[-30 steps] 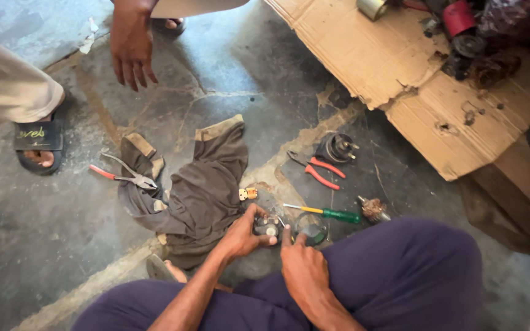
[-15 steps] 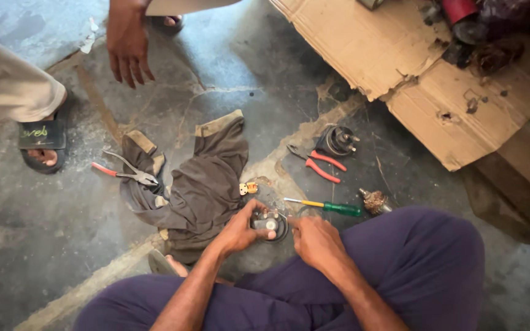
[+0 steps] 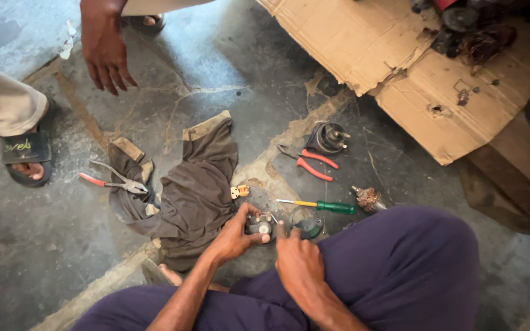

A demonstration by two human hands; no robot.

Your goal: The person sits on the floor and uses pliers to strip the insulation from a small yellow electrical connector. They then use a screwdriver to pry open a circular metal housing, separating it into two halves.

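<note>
Concrete floor (image 3: 265,79), cracked and stained, fills most of the frame, with bare room in the upper middle and along the left side. Torn cardboard (image 3: 400,67) closes off the upper right, its ragged edge running down toward the centre. Purple-trousered legs (image 3: 400,270) block the lower right and bottom edge. At the left edge stands a sandalled foot (image 3: 26,156), and another person's hand (image 3: 105,52) hangs open from the top, upper left.

Just below centre, the left hand (image 3: 234,236) grips a small round motor part (image 3: 260,225), fingers curled round its near side. The right hand (image 3: 299,263) has its forefinger laid on the part's right side; whether it grasps anything I cannot tell. The part is dark grey metal with a pale round centre, resting low over the floor.

A crumpled grey cloth (image 3: 191,190) lies just left of it, with long-nosed pliers (image 3: 115,182) at the cloth's left edge. A small orange connector (image 3: 239,191) sits just above the left hand. To the right lie a green-handled screwdriver (image 3: 320,205), a dark round cap (image 3: 307,224), and a copper-wound armature (image 3: 368,198); farther up, red-handled pliers (image 3: 311,162) beside a black cylindrical housing (image 3: 327,138).
</note>
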